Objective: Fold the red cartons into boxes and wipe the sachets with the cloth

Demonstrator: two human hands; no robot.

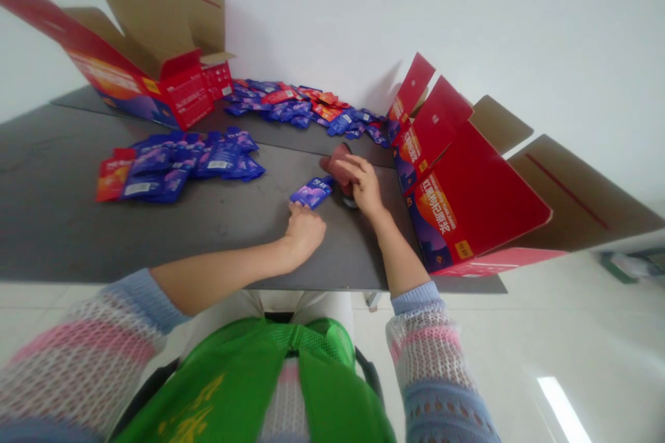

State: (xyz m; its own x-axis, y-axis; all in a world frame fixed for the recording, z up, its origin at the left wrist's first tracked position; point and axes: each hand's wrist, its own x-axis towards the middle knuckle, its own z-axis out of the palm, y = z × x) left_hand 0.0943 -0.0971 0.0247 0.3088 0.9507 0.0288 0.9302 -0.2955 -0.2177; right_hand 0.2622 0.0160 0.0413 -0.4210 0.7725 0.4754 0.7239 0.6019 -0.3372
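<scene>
Near the table's front, my left hand (pixel 305 230) pinches the lower edge of a blue-purple sachet (pixel 313 192) with white lettering. The sachet lies almost flat on the dark grey table (pixel 223 211). Just to its right, my right hand (pixel 362 183) has its fingers closed over a reddish-brown, cloth-like piece (pixel 340 165). A dark edge shows under that piece, and its exact kind is unclear. On the left lies a loose pile of blue sachets (pixel 171 163), with an orange-red sachet (pixel 111 176) at its end.
A long heap of blue and red sachets (pixel 291 105) runs along the wall. An open red carton (pixel 187 90) stands at the back left. Open red cartons (pixel 457 187) line the right side, their flaps raised. The table's front edge is close to my lap.
</scene>
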